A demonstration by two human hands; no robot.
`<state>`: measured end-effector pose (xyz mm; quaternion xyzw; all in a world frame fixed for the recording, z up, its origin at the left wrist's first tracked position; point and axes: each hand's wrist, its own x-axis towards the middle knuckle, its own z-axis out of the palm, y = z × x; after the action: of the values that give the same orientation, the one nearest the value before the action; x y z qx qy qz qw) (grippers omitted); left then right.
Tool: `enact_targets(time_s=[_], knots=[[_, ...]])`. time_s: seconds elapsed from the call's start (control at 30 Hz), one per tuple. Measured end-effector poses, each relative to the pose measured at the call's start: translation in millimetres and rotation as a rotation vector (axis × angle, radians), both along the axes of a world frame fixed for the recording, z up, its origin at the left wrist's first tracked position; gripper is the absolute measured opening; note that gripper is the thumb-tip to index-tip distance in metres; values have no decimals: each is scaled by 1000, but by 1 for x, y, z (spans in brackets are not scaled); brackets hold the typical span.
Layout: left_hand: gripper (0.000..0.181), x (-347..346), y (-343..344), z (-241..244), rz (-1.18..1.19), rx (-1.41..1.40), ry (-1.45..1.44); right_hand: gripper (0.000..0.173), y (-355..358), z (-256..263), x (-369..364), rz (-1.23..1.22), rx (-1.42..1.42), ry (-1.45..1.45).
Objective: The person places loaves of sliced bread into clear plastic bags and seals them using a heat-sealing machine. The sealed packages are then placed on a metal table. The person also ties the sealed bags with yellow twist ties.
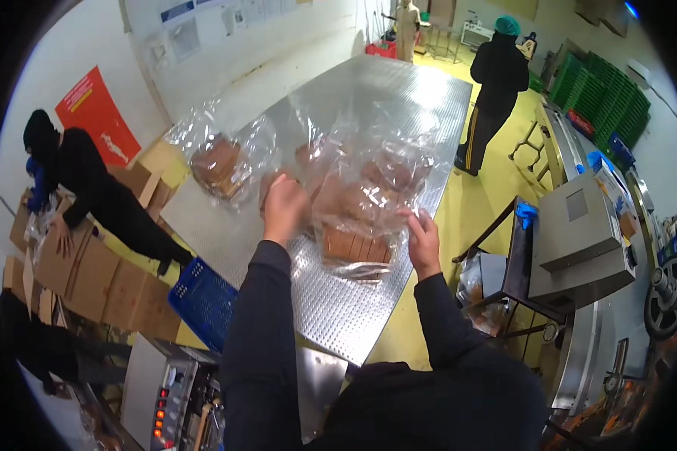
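Observation:
Clear plastic bags holding brown sliced food, perhaps bread, lie on a textured metal table (338,315). The nearest sliced block (355,247) sits between my hands, its bag (366,211) spread upward over the bags behind it. At that bag's right side, my right hand (423,237) pinches the film between thumb and fingers. My left hand (285,206) is blurred, its fingers curled, at the left of the bags; whether it holds film cannot be told. Another bagged brown block (219,166) lies farther left, and more bagged pieces (398,169) lie beyond.
A blue plastic crate (203,301) stands against the table's left side. Cardboard boxes (99,265) are at the left, where a co-worker (101,180) leans over. Another person (496,90) stands beyond the table's right edge. A metal machine (581,231) is at the right.

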<state>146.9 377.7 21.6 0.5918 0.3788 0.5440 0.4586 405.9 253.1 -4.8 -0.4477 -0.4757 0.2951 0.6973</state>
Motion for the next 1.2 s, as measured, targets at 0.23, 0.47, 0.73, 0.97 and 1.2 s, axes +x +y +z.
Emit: enact_targets(time_s=[0.23, 0.47, 0.73, 0.97, 1.2], knots=[[16, 22, 35, -19, 51, 90, 252, 11, -5, -27, 17, 302, 74, 611], [14, -32, -39, -39, 365, 144, 131, 6, -15, -48, 21, 184, 119, 663], [17, -81, -111, -54, 745, -191, 126, 9, -40, 17, -37, 118, 78, 301], [46, -47, -160, -17, -91, -99, -89, 9, -91, 71, -97, 591, 95, 108], [59, -112, -214, -23, -671, -393, -209, 17, -150, 88, -163, 1333, -40, 496]])
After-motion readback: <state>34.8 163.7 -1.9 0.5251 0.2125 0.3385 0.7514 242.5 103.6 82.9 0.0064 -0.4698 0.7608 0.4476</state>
